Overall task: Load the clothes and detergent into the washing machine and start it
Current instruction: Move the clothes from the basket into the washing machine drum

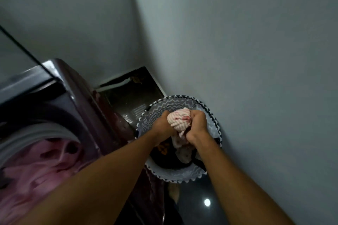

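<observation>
1. The striped garment (180,121), pale with pinkish-red marks, is bunched between both hands above the laundry basket (215,126), at its far side.
2. The left hand (162,124) has its fingers curled shut on the left edge of the garment; the fingertips are hidden behind the cloth.
3. The right hand (196,124) is clenched in a fist on the right side of the same garment, knuckles uppermost.
4. More pale fabric hangs from the bundle down into the basket, where it meets dark clothing (164,153). An orange mark on the dark clothing is partly covered by the left forearm and cannot be read.
5. The basket is round, with a grey zigzag lining and a black-and-white triangle trim. It stands just beside the wall (256,60) on a glossy dark floor (201,212).
6. The washing machine (60,97) stands to the left of the basket. Its round opening shows pink clothes (36,170) inside. The machine is blurred and cut off by the left edge.
7. No brand, label or panel text is legible on the machine or basket.
8. A dark gap behind the basket holds shapes too dim to identify.
</observation>
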